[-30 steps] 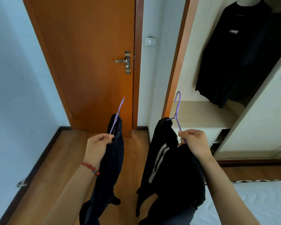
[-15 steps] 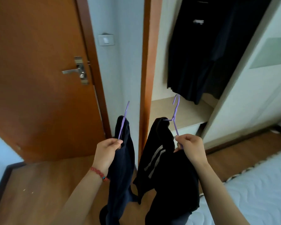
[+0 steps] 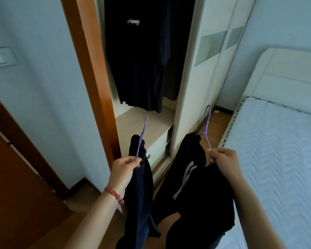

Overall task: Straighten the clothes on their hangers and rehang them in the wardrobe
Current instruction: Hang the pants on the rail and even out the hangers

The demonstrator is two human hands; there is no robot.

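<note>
While hands grip hangers, wardrobe door [image 3: 192, 72] half across.

A white quilted mattress [image 3: 276, 159] lies to the right of the hands, its cream headboard [image 3: 284, 72] against the pale wall beyond. At far left, a wall switch [image 3: 0, 58] sits above an orange-brown door [image 3: 16, 186]. Wooden flooring [image 3: 83, 221] runs beneath the arms. A red beaded bracelet [image 3: 114, 194] circles one wrist.

wardrobe [image 3: 187, 87] | rail hidden | black shirt [image 3: 136, 60] hanging inside
</note>
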